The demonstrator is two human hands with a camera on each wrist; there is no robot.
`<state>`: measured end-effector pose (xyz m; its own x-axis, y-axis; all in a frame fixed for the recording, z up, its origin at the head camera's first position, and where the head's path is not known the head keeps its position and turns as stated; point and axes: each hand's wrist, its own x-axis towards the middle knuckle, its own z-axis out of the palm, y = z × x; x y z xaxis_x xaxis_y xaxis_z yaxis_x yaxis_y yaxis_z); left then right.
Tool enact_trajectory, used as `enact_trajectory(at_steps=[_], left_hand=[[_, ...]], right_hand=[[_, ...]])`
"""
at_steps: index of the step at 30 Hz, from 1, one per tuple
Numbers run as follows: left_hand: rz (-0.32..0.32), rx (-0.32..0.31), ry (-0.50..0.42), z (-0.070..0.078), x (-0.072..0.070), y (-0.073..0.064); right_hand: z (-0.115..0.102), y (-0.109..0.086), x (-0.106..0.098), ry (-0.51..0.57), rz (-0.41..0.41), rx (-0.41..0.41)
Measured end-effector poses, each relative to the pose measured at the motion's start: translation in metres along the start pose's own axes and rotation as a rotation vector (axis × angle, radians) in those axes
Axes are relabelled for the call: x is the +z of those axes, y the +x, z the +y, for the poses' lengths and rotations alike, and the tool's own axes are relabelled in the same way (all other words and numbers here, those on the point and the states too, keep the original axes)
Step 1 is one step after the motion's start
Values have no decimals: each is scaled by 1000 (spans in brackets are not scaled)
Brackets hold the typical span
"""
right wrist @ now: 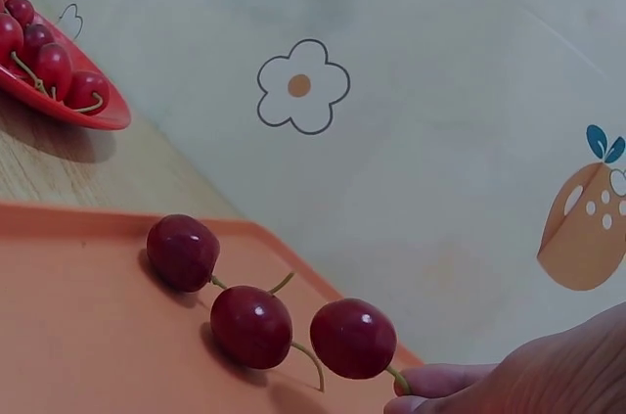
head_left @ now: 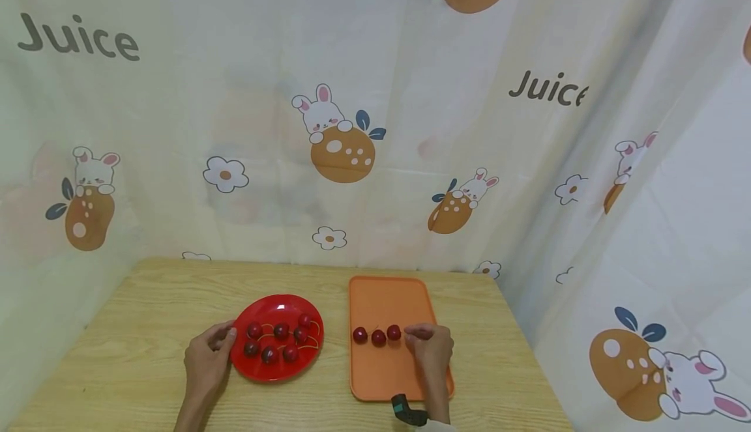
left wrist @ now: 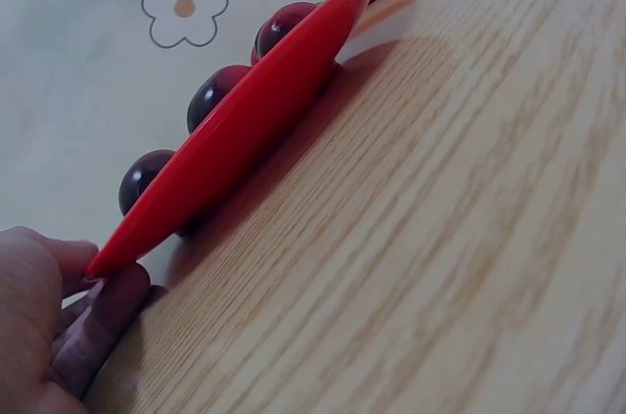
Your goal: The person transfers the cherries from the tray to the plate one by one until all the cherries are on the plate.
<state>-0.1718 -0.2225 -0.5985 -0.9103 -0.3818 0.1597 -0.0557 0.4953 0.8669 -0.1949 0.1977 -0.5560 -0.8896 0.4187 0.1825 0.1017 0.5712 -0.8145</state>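
My left hand (head_left: 206, 360) grips the left rim of a red plate (head_left: 278, 374), thumb above and fingers below in the left wrist view. Several dark red cherries with stems lie on it, one (head_left: 270, 354) near its front. On the orange tray (head_left: 381, 373), two cherries rest in a row, the left one (right wrist: 183, 253) and the middle one (right wrist: 251, 327). Beside them is a third cherry (right wrist: 353, 338), its stem pinched between the thumb and finger of my right hand (head_left: 431, 348). Whether that cherry touches the tray I cannot tell.
Plate and tray stand side by side on a wooden table (head_left: 158, 302), with a gap between them. A printed curtain (head_left: 264, 93) hangs behind the table and along its sides. A dark strap (head_left: 407, 411) sits at my right wrist.
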Motion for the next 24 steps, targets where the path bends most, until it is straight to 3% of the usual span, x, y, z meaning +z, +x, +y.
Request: enact_trajectory(at_steps=[11,24], left_hand=[[-3,8,-12,0,-1,0],[-4,-8,0,-1,-1,1]], right_hand=[[-7,0,0,21,-7,-50],[-9,-4,3,51,-63,-4]])
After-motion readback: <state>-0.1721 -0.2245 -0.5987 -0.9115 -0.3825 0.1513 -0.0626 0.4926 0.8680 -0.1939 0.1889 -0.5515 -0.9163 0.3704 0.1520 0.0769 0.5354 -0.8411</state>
